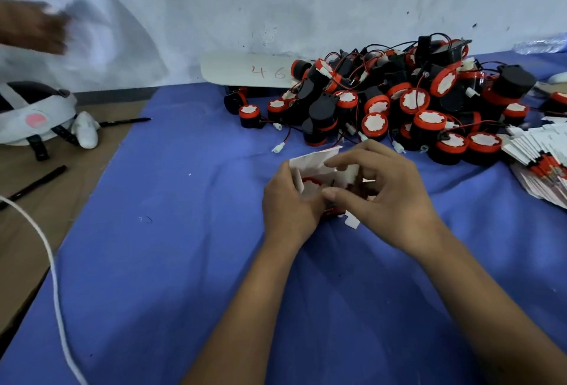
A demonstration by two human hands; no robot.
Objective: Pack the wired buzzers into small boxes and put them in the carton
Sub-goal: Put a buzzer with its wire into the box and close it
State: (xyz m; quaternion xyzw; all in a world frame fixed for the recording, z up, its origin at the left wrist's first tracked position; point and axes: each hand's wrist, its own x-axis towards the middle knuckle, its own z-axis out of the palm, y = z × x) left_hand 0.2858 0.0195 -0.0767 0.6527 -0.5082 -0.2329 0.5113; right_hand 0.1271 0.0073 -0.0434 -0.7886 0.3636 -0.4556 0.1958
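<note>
Small box (319, 163) mostly hidden behind both hands; lower edge and wire hard to make out. Buzzer (310, 184) inside it: red rim, white face, only top showing. Left hand (288, 203) curled round box's left side, right hand (386, 191) pinching its flap from 3 o'clock. Box sits mid blue tabletop (184, 262). Buzzer pile (399, 102) at 1 o'clock; flat box stack (540, 163) at 3, cut off by frame edge.
</note>
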